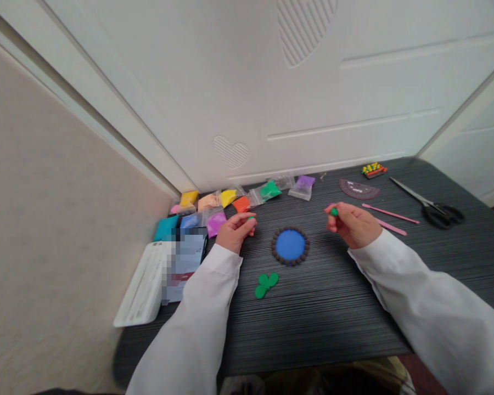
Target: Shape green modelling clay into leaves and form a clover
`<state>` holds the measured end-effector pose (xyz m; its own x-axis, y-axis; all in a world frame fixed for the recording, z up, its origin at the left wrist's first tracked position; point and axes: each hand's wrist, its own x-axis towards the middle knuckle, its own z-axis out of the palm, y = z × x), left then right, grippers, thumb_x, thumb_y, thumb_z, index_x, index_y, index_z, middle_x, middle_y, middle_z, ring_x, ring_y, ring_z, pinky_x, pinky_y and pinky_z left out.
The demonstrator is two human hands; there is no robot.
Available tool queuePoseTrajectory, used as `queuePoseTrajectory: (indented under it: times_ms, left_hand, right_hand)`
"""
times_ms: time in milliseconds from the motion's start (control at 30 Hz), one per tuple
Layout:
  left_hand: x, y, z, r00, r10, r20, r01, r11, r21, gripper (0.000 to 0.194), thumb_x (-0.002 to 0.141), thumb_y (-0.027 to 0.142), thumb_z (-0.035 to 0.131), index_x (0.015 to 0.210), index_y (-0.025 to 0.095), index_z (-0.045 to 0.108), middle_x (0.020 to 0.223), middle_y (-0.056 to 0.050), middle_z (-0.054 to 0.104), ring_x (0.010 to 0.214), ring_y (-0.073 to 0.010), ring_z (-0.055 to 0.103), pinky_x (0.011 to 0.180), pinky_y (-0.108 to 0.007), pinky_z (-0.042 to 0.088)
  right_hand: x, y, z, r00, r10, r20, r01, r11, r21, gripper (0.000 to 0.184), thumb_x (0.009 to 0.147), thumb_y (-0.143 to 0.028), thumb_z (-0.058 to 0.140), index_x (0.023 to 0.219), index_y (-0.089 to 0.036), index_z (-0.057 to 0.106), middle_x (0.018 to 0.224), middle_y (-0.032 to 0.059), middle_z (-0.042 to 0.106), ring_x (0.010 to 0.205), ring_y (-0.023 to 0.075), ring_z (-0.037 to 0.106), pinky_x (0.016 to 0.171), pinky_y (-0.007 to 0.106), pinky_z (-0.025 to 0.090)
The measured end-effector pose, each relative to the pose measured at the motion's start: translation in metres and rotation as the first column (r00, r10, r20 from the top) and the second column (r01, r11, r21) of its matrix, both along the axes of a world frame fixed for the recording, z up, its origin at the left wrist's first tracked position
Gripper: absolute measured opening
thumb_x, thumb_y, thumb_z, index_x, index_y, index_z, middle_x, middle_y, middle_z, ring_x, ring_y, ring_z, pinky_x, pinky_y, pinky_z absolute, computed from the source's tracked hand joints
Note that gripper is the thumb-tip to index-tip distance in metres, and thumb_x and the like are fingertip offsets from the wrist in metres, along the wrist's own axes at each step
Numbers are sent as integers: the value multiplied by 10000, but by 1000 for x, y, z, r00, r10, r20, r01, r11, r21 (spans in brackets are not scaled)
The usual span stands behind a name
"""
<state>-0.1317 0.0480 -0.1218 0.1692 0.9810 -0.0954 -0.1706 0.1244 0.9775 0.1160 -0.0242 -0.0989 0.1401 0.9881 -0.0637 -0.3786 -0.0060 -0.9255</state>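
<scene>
My left hand [235, 230] rests on the dark striped table [354, 296], fingers pinched on a small green clay bit [251, 219]. My right hand [352, 224] is closed on another green clay piece [333, 211], with a pink stick end showing beside it. Between the hands lies a blue clay disc [290, 245] ringed with small dark balls. Nearer to me, three flat green clay pieces [266, 284] lie in a cluster.
Several small bags of coloured clay [230, 203] line the back left of the table. A white box [148, 282] sits at the left edge. At the right lie pink sticks [389, 214], scissors [434, 208], a purple protractor [359, 189] and a small colourful piece [373, 169].
</scene>
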Motion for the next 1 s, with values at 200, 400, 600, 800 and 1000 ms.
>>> queuePoseTrajectory:
  times_ms: [200, 400, 600, 800, 1000]
  left_hand:
    - [0, -1, 1, 1000, 6, -1, -6, 1000, -2, 255, 561, 260, 696, 778, 144, 626, 613, -1, 601, 488, -68, 499, 482, -211, 379]
    - [1, -2, 3, 1000, 9, 0, -9, 1000, 1, 258, 557, 265, 698, 774, 146, 626, 613, 0, 598, 487, -68, 496, 479, -213, 375]
    - [1, -1, 2, 1000, 6, -4, -6, 1000, -1, 257, 556, 266, 698, 772, 146, 627, 605, 1, 596, 484, -66, 497, 477, -209, 379]
    - [0, 0, 1, 1000, 1, -4, -1, 1000, -4, 269, 556, 276, 698, 778, 142, 626, 620, -6, 601, 495, -70, 507, 475, -207, 388]
    - [1, -1, 3, 1000, 12, -7, -12, 1000, 0, 275, 547, 283, 701, 769, 139, 625, 607, -7, 598, 479, -71, 497, 464, -212, 383]
  right_hand:
    - [3, 1, 0, 1000, 0, 0, 0, 999, 44, 412, 718, -542, 488, 517, -184, 463, 358, -63, 368, 313, 48, 296, 369, 229, 276]
    - [4, 0, -4, 997, -59, 56, 56, 997, 62, 221, 529, -300, 745, 626, -208, 568, 523, -47, 557, 497, 91, 521, 512, 254, 424]
    - [-1, -1, -3, 999, -42, 28, 41, 999, 19, 281, 611, -347, 685, 854, -219, 621, 746, -1, 644, 667, 113, 599, 627, 263, 473]
    - [3, -1, 1, 1000, 29, -9, -28, 995, 95, 392, 727, -533, 483, 547, -188, 524, 363, -47, 399, 326, 61, 351, 358, 227, 281]
    - [1, -2, 2, 996, -61, 63, 55, 994, 94, 267, 566, -357, 711, 591, -207, 492, 505, -53, 498, 480, 92, 498, 481, 245, 390]
